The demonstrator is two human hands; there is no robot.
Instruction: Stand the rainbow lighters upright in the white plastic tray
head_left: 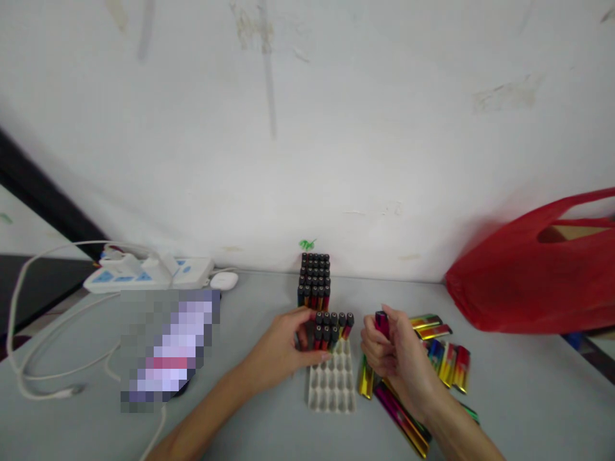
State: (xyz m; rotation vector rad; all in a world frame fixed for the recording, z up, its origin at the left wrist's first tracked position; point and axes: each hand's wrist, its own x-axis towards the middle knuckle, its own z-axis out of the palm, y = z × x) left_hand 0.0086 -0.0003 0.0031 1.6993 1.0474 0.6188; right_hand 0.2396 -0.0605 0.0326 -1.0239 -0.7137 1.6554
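A white tray (331,384) with rows of small pockets lies on the grey table, its near pockets bare. At its far end stand several lighter-like sticks (327,326), slim and metallic with black tops. My left hand (291,339) curls round the left side of these sticks, index finger behind and thumb in front. To the right of the tray, my right hand (394,342) is closed round a purple-red lighter (382,322), held upright with its dark end showing above the fingers. Much of it is hidden in the fist.
Behind the tray stands a block of black-topped lighters (314,278). Loose shiny lighters (446,365) lie around my right hand. A red bag (528,275) is at right. At left are a power strip (192,272), white cables, a blurred phone-like screen (173,352) and a white case (223,280).
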